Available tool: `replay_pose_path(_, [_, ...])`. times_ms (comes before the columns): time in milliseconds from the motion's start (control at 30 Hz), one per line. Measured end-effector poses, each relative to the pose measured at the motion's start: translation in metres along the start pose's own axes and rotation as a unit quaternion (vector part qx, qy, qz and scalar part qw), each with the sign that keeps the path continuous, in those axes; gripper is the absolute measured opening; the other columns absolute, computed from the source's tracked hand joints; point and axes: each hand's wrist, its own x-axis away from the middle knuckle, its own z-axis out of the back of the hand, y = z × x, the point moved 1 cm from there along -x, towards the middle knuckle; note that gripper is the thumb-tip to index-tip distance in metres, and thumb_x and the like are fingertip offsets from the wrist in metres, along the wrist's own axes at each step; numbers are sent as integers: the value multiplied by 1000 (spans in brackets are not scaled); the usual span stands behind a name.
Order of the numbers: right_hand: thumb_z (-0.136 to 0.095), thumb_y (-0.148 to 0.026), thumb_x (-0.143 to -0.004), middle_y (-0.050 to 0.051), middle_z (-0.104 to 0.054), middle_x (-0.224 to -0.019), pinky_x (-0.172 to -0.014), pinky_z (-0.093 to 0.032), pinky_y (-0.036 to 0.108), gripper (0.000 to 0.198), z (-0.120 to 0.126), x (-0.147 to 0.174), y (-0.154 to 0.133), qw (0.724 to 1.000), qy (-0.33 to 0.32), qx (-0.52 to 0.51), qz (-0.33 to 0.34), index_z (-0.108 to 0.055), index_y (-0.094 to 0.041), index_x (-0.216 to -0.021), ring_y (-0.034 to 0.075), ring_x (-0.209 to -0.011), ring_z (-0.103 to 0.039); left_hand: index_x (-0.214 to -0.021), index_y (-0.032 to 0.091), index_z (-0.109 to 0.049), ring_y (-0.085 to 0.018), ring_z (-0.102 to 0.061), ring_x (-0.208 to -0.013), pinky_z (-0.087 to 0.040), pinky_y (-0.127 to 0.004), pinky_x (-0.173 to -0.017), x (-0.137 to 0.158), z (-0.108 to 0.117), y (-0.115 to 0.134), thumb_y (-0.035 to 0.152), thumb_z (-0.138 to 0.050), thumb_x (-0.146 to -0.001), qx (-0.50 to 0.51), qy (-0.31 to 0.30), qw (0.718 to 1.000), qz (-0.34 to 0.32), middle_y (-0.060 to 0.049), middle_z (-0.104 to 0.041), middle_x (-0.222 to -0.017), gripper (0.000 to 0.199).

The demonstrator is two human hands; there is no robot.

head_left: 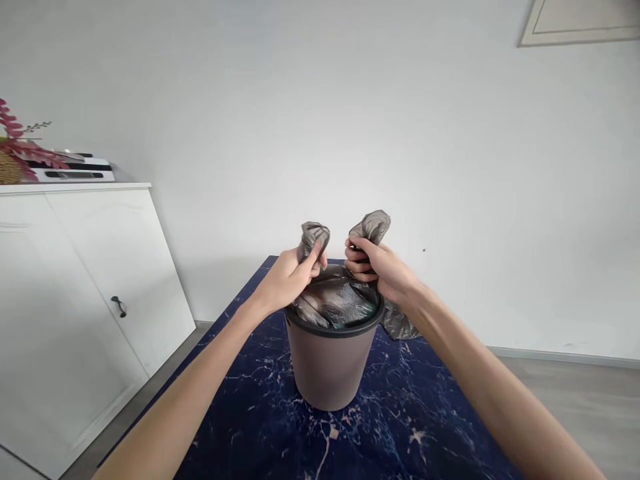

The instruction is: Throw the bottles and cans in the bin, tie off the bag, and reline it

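The bag [345, 303] is thin, smoky grey and partly see-through, with shiny creases and darker patches where it bunches up. Its crumpled middle fills the mouth of the bin [330, 370], showing brownish and greenish tints; what lies beneath is too blurred to tell. The left hand [293, 275] pinches one gathered end between thumb and fingers, and the right hand [387, 270] closes around another, a loose tuft poking up above each. More grey plastic hangs outside the bin near the right wrist. The brownish bin, dark-rimmed and upright, stands on the blue marbled table [240, 407], between its left and right edges, nearer than its far edge
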Motion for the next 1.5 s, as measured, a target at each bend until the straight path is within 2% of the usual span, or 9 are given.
replay_pose_path(200, [-71, -32, -82, -8, -28, -67, -50, -17, 26, 24, -8, -3, -11, 997, -39, 42, -44, -50, -22, -77, 10, -60, -21, -82, 21, -53, -12, -39, -56, -37, -27, -58, -11, -6, 13, 62, -42, -110, -85, -5, 996, -24, 4, -44, -65, 51])
replay_pose_path(400, [-74, -50, -92, -8, -32, -57, -46, -25, 26, 49, -11, 4, -12, 981, -102, 160, -42, -45, -23, -64, 8, -52, -24, -75, 21, -62, -14, -53, -49, -46, -30, -63, -7, 8, 28, 55, -39, -111, -193, -70, 979, 3, 0, -62, -57, 55])
replay_pose_path(533, [-78, -54, -93, -9, -35, -62, -58, -49, 29, 43, -6, 5, -17, 997, -71, -4, -26, -54, -23, -77, 10, -54, -37, -71, 22, -67, -16, -59, -47, -48, -29, -58, -3, 18, 24, 48, -44, -110, -247, -129, 960, 11, -1, -62, -51, 53])
replay_pose_path(667, [-84, -48, -91, -12, -26, -63, -52, -40, 20, 36, 1, 1, -20, 991, -59, -116, -35, -60, -22, -94, 7, -52, -25, -73, 22, -66, -15, -59, -44, -48, -28, -56, -2, 21, 20, 47, -45, -110, -229, -118, 966, 4, -2, -68, -58, 49])
replay_pose_path(800, [-79, -44, -97, -12, -23, -64, -41, -14, 16, 31, -3, -7, -19, 992, 1, -111, -62, -60, -20, -96, 6, -50, -17, -80, 22, -60, -13, -58, -44, -49, -28, -59, -6, 16, 24, 54, -42, -112, -170, -69, 983, -30, -2, -71, -66, 48])
replay_pose_path(1000, [-58, -30, -110, -12, -24, -62, -38, -15, 15, 23, -6, -24, -17, 985, 76, -145, -57, -55, -20, -90, 5, -46, -18, -77, 19, -60, -12, -53, -45, -44, -23, -51, -17, 9, 28, 46, -61, -107, 65, 91, 994, -8, 0, -60, -57, 40])
replay_pose_path(1200, [-53, -27, -113, -12, -30, -63, -36, -18, 15, 30, 23, -47, 0, 961, 171, -206, -67, -53, -18, -85, 4, -44, -20, -75, 19, -52, -8, -41, -40, -38, -18, -43, -32, 15, 13, 16, -41, -110, 401, 231, 882, 92, 6, -46, -54, 36])
replay_pose_path(1333, [-65, -36, -108, -10, -45, -68, -37, -24, 15, 25, 33, -60, -2, 954, 190, -225, -56, -60, -16, -92, 3, -45, -29, -72, 21, -41, -6, -39, -38, -40, -16, -48, -44, 25, 6, 4, -27, -106, 446, 261, 850, 100, 9, -38, -53, 41])
replay_pose_path(1500, [-49, -26, -114, -12, -24, -62, -36, -20, 15, 31, 25, -68, -29, 963, 161, -215, -25, -47, -21, -83, 5, -44, -19, -72, 21, -38, -5, -40, -40, -43, -15, -51, -57, 27, 20, 4, -36, -104, 456, 264, 847, 68, 10, -37, -53, 36])
